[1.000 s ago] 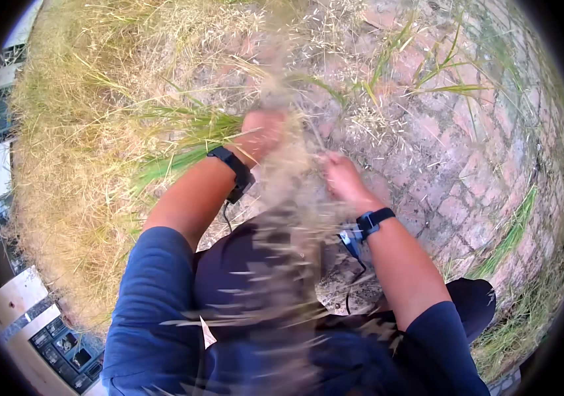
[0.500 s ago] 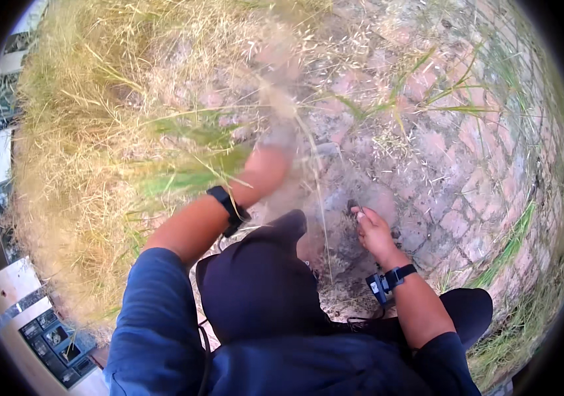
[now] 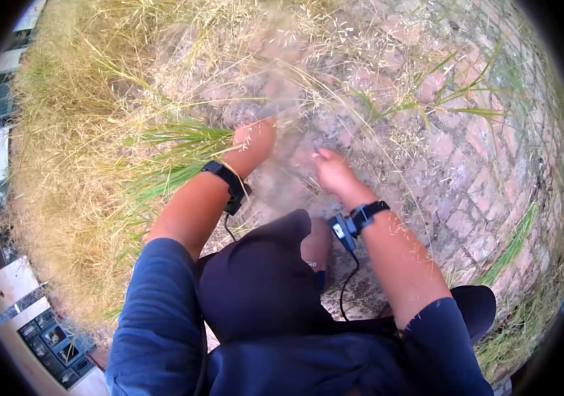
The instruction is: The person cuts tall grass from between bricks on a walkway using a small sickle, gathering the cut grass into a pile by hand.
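Observation:
My left hand (image 3: pixel 255 136) is closed around a bunch of long grass (image 3: pixel 189 136). The green blades fan out on its left side. Pale stalks with seed heads (image 3: pixel 315 86) lie beyond it, and whether they belong to the same bunch I cannot tell. A little to the right, apart from the left hand, my right hand (image 3: pixel 336 173) hangs over the paving with its fingers curled in. What it grips, if anything, is hidden and blurred.
Dry yellow grass (image 3: pixel 84 132) covers the left side. Pinkish stone paving (image 3: pixel 453 158) with dusty joints spreads to the right. Green tufts (image 3: pixel 457 99) rise at the far right. My bent knee (image 3: pixel 255 277) is below the left hand. A building wall (image 3: pixel 14 284) with windows stands at the left edge.
My right hand has moved up and left, closer to the left hand. The left hand has shifted slightly up and left, and the green grass at it shows more sharply.

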`<state>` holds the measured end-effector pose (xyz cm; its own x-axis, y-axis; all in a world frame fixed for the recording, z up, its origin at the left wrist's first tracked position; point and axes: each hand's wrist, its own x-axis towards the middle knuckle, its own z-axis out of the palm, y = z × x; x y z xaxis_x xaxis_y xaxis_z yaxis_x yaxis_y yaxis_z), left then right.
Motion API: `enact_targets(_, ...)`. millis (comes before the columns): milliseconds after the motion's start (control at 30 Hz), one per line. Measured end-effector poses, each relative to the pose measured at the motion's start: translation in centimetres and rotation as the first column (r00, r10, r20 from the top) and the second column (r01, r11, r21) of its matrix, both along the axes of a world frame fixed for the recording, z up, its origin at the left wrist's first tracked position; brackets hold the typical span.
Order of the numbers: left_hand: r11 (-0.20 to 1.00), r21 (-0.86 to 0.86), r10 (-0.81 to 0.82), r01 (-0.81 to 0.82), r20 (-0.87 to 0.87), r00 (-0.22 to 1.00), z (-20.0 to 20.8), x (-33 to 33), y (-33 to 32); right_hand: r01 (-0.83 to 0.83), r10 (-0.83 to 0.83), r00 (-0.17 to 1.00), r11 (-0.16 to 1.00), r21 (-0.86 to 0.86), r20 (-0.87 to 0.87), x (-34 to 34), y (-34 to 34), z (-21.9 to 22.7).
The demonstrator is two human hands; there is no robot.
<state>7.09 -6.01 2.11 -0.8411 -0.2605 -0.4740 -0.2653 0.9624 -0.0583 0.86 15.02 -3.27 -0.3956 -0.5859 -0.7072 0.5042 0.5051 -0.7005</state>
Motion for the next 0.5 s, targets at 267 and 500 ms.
enact_targets(267, 0.999, 0.053, 0.007, -0.01, 0.042, 0.999, 0.0, 0.1, 0.9, -0.13, 0.165, 0.829, 0.986, 0.103, -0.535, 3.8, 10.9, -4.3)
enact_targets(500, 0.942, 0.243, -0.263, 0.231, 0.109, 0.959, 2.8, -2.8, 8.2, 0.324, -0.355, 0.895, 0.933, 0.155, 0.268, 1.2, 22.5, 3.2)
